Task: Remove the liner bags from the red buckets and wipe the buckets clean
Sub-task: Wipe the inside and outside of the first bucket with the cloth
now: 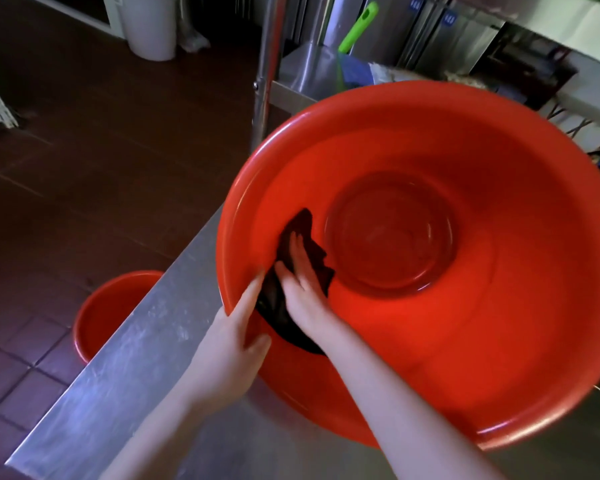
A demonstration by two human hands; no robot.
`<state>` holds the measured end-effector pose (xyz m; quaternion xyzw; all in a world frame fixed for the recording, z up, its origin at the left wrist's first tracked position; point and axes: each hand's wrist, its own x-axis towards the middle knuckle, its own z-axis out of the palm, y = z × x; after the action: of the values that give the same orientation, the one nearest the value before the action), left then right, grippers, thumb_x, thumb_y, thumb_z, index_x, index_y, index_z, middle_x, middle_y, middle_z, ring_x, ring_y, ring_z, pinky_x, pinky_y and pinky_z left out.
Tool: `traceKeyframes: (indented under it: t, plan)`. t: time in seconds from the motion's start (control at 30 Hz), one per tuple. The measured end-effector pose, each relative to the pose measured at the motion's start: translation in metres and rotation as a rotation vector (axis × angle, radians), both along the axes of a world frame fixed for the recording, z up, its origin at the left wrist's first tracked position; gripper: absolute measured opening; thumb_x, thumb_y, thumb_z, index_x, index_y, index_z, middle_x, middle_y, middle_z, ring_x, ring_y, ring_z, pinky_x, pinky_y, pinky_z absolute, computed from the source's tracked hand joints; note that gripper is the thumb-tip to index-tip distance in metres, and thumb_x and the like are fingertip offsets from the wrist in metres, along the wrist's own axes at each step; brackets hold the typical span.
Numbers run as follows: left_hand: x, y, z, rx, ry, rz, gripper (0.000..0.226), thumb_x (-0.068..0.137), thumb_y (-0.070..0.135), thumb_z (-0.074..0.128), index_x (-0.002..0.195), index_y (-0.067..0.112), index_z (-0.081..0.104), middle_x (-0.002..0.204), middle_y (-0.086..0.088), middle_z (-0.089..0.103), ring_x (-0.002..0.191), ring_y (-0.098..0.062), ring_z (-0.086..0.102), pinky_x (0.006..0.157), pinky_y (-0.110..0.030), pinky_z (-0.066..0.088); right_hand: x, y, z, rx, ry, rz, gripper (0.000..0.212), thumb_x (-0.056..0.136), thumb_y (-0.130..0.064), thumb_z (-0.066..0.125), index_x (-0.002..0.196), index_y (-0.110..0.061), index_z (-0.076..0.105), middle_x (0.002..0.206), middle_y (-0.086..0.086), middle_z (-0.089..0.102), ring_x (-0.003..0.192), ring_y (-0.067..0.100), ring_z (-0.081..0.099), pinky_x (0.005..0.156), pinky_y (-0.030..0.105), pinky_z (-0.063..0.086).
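Left hand grips the near rim of the large round red plastic bucket, which rests on the stainless-steel table. Right hand, fingers straight, presses a dark cloth against the bucket's inner wall.

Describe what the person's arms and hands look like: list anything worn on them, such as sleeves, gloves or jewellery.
The left hand and right hand are bare, with no gloves. The left forearm and right forearm are bare too; no sleeve reaches into the picture. No ring, watch or bracelet shows on either.
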<state>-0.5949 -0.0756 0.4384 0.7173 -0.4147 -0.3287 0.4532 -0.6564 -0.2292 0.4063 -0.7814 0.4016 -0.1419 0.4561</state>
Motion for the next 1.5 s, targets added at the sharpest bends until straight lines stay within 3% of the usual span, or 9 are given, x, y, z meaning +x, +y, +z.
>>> traceKeyframes:
  t: [0.1,0.4,0.63,0.77,0.93,1.2,1.27,1.4,1.5]
  plan:
    - [0.010,-0.001,0.004,-0.038,0.004,-0.009,0.096,0.087,-0.005,0.052,0.140,0.060,0.004,0.156,0.020,0.015,0.138,0.009,0.019,0.105,-0.013,0.028,0.004,0.012,0.012,-0.132,-0.054,0.112,0.067,0.094,-0.041,0.042,0.151,-0.039,0.004,0.160,-0.012,0.003,0.138,-0.005,-0.001,0.113,0.016,0.000]
    - [0.024,0.007,0.028,-0.024,-0.219,0.036,0.103,0.083,0.014,0.065,0.135,0.073,-0.002,0.110,0.008,0.053,0.085,-0.005,0.060,0.061,-0.010,0.044,-0.054,-0.028,-0.012,0.073,0.602,-0.043,0.055,0.101,-0.045,0.034,0.153,-0.029,0.022,0.160,0.003,0.022,0.145,0.024,0.025,0.117,0.036,0.021]
    - [0.041,-0.007,0.068,-0.110,-0.454,-0.034,0.093,0.088,0.027,0.063,0.143,0.063,-0.002,0.112,0.005,0.050,0.079,-0.013,0.063,0.070,-0.030,0.057,-0.029,-0.016,0.037,0.403,-0.107,-0.537,0.037,0.099,-0.022,0.048,0.128,-0.002,0.058,0.129,0.016,0.061,0.123,0.023,0.056,0.100,0.025,0.039]
    - [0.061,-0.017,0.088,-0.144,-0.574,-0.017,0.083,0.092,0.025,0.059,0.147,0.057,0.005,0.102,0.003,0.051,0.075,-0.012,0.060,0.065,-0.021,0.054,-0.025,-0.016,0.076,0.816,-0.611,-0.798,0.030,0.091,-0.037,0.057,0.088,-0.010,0.071,0.074,0.008,0.075,0.062,0.021,0.072,0.054,0.026,0.055]
    - [0.091,-0.026,0.116,-0.097,-0.702,-0.077,0.082,0.093,0.026,0.054,0.145,0.061,0.002,0.103,0.000,0.049,0.079,-0.028,0.063,0.073,-0.038,0.057,-0.044,-0.022,0.115,0.756,-0.761,-0.853,0.036,0.088,-0.046,0.060,0.103,-0.015,0.069,0.091,0.010,0.075,0.081,0.026,0.072,0.076,0.036,0.055]
    - [0.106,-0.057,0.140,-0.062,-0.780,-0.155,0.077,0.095,0.025,0.049,0.146,0.058,0.001,0.097,-0.002,0.043,0.073,-0.028,0.061,0.068,-0.038,0.056,-0.034,-0.035,0.122,-0.359,-0.293,-0.675,0.048,0.097,-0.038,0.045,0.139,-0.015,0.049,0.143,0.005,0.050,0.128,0.011,0.044,0.092,0.004,0.026]
    - [0.104,-0.066,0.141,-0.071,-0.788,-0.145,0.077,0.095,0.024,0.049,0.147,0.056,0.003,0.097,-0.002,0.043,0.072,-0.028,0.060,0.067,-0.039,0.057,-0.024,-0.043,0.099,-0.529,0.000,-0.440,0.057,0.096,-0.040,0.044,0.147,-0.017,0.036,0.154,0.006,0.035,0.138,0.017,0.035,0.109,0.019,0.025]
    - [0.104,-0.079,0.143,-0.058,-0.806,-0.116,0.077,0.094,0.023,0.052,0.148,0.054,0.007,0.097,-0.004,0.046,0.074,-0.029,0.060,0.067,-0.040,0.057,-0.016,-0.060,0.040,-0.328,0.872,0.194,0.076,0.092,-0.056,0.046,0.154,-0.035,0.006,0.163,-0.003,-0.003,0.150,0.025,0.002,0.118,0.056,0.008]
    - [0.101,-0.085,0.149,-0.030,-0.775,-0.076,0.078,0.091,0.020,0.055,0.148,0.052,0.013,0.091,-0.003,0.047,0.073,-0.030,0.057,0.066,-0.040,0.055,-0.008,-0.068,0.014,-0.456,0.906,0.360,0.071,0.094,-0.050,0.047,0.153,-0.034,0.012,0.163,-0.004,0.004,0.149,0.026,0.006,0.116,0.055,0.008]
